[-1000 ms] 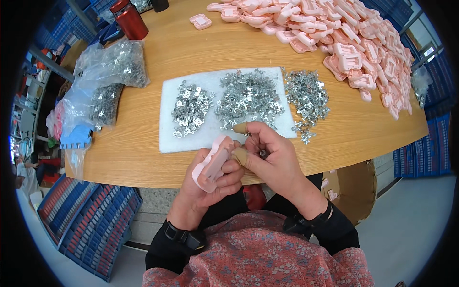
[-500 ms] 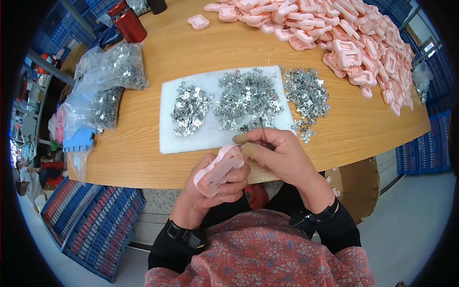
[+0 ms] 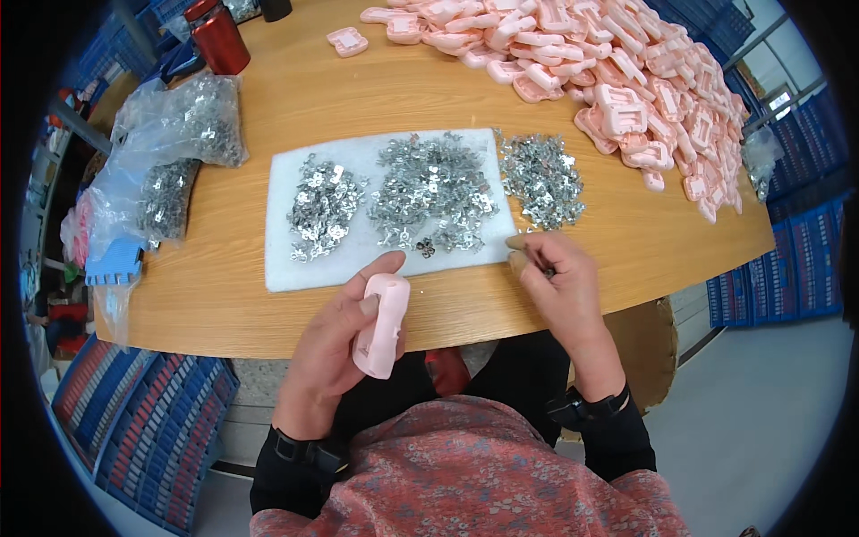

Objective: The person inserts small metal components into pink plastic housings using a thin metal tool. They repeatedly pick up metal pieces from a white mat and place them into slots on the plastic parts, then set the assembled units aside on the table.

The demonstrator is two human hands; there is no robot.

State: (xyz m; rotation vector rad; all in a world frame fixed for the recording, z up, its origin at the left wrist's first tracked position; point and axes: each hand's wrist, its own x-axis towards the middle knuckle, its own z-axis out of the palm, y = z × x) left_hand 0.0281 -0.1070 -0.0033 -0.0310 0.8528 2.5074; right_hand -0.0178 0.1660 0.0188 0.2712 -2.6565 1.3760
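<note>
My left hand (image 3: 327, 345) is wrapped round a pink plastic casing (image 3: 383, 327), which it holds tilted on edge above the table's front edge, thumb on its side. My right hand (image 3: 564, 282) is closed, with tan finger covers on thumb and forefinger. A small dark bit of something shows inside its curled fingers, too hidden to name. Its fingertips are by the right front corner of a white foam mat (image 3: 358, 276). On the mat lie two heaps of small silvery metal clips, a left heap (image 3: 324, 210) and a larger middle heap (image 3: 434, 192). A third clip heap (image 3: 541, 179) lies on bare wood beyond my right hand.
A large pile of pink casings (image 3: 617, 80) covers the table's far right, with one loose casing (image 3: 347, 41) apart. At the left are plastic bags of metal parts (image 3: 210, 121), a blue foam piece (image 3: 114, 261) and a red flask (image 3: 217, 38). A cardboard box (image 3: 649, 358) stands below the table.
My hands have moved apart: the right has left the casing for the mat's right corner. The left has drawn back leftward and turned the casing. The whole view has shifted slightly.
</note>
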